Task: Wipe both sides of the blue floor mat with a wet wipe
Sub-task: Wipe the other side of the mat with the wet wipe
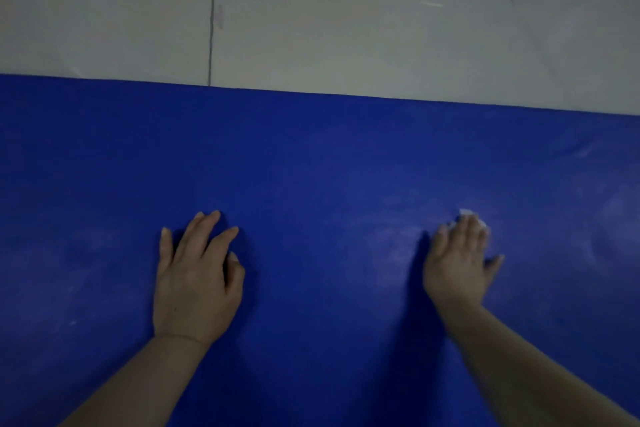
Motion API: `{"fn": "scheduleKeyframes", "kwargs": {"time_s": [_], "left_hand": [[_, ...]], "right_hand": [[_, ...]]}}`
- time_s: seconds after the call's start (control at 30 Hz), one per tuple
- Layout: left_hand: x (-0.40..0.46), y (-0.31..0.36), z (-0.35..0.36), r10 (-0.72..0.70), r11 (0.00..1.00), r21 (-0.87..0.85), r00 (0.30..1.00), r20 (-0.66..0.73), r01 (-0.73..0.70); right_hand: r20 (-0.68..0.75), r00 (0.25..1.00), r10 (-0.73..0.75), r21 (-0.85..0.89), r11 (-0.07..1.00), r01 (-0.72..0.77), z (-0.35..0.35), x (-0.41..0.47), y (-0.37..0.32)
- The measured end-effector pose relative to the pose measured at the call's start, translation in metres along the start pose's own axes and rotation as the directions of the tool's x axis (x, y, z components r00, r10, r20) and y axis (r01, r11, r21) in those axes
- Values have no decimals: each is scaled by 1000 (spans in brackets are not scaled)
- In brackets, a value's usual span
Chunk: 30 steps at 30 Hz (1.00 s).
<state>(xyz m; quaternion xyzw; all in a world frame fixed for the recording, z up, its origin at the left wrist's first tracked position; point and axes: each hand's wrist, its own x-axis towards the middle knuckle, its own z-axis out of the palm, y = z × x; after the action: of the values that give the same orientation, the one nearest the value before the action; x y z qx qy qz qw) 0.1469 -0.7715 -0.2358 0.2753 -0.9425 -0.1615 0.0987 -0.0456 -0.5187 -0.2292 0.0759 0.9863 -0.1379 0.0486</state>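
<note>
Blue floor mat (311,166): flat on tiled floor (346,28), upper face streaked, wiping apparently midway; underside seemingly untouched. Left hand (195,277): flat, empty, bracing. Right hand (460,263): straight fingers pressing wet wipe (476,218).

Most of the wet wipe (472,217) is hidden under the right hand (459,262); the blue floor mat (311,156) runs past three edges.

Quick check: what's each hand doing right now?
Left hand: open, fingers spread, resting flat on the blue mat, holding nothing.
Right hand: open, straight fingers pressing the white wet wipe onto the mat.
</note>
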Motion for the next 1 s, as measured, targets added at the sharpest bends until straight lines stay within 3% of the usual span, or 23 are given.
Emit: {"fn": "scheduleKeyframes", "kwargs": {"time_s": [0.07,0.1,0.17,0.2,0.23,0.27,0.3,0.33,0.37,0.4,0.43,0.47,0.5,0.57,0.6,0.67,0.73,0.77,0.8,0.9,0.97,1.0], "left_hand": [[0,3,0,-4,1000,9,1000,9,4],[0,4,-1,-5,1000,13,1000,13,5],[0,2,-2,-5,1000,19,1000,24,5],[0,0,-2,-3,1000,23,1000,29,2],[-1,-1,-3,2,1000,28,999,35,-3],[-2,-1,-3,5,1000,28,999,40,-7],[-2,0,-3,5,1000,25,999,38,-6],[-1,1,-4,3,1000,21,999,33,-4],[-1,2,-3,0,1000,21,1000,29,0],[-1,3,-2,-6,1000,22,1000,27,5],[-1,3,-1,-9,1000,24,1000,25,8],[-1,4,-1,-7,1000,29,1000,24,6],[0,4,-1,-5,999,37,1000,25,4],[1,7,-2,-13,999,50,999,38,11],[1,8,-2,-21,999,49,999,49,19],[0,5,-3,-29,999,44,998,58,26],[0,2,-4,-10,999,43,999,49,7],[-1,1,-4,0,999,40,999,46,-2],[-1,1,-4,2,999,37,999,42,-4],[-1,2,-2,-5,1000,30,999,34,4],[0,3,-1,-12,1000,29,999,34,11],[0,3,-1,-12,1000,26,999,31,11]], "right_hand": [[-41,975,-217,-33,976,215,16,-40,-20],[-9,923,-385,-37,922,385,24,-69,-38],[145,694,-706,20,703,711,36,-122,-70],[200,578,-791,44,597,801,36,-133,-80],[205,530,-823,54,550,833,34,-128,-82],[149,559,-816,18,568,823,31,-115,-74],[57,656,-753,-5,656,754,27,-94,-59],[5,794,-608,20,794,608,20,-69,-39],[49,916,-398,68,917,394,6,-42,-18],[132,975,-179,40,984,175,-3,-22,4],[173,985,-24,-42,999,32,-11,-13,19],[147,989,31,-109,994,-15,-12,-14,25],[94,995,-23,-139,990,36,-4,-25,22],[32,951,-306,-122,944,308,15,-71,-6],[53,891,-451,-102,885,454,26,-99,-25],[171,692,-701,-45,696,716,37,-150,-59],[259,527,-810,-15,542,840,36,-165,-73],[256,533,-806,-19,547,837,34,-155,-66],[217,593,-775,-43,599,799,31,-142,-51],[156,892,-424,-143,884,446,9,-86,4],[181,968,-172,-205,956,209,3,-77,15],[142,977,-161,-217,958,190,5,-86,5]]}}
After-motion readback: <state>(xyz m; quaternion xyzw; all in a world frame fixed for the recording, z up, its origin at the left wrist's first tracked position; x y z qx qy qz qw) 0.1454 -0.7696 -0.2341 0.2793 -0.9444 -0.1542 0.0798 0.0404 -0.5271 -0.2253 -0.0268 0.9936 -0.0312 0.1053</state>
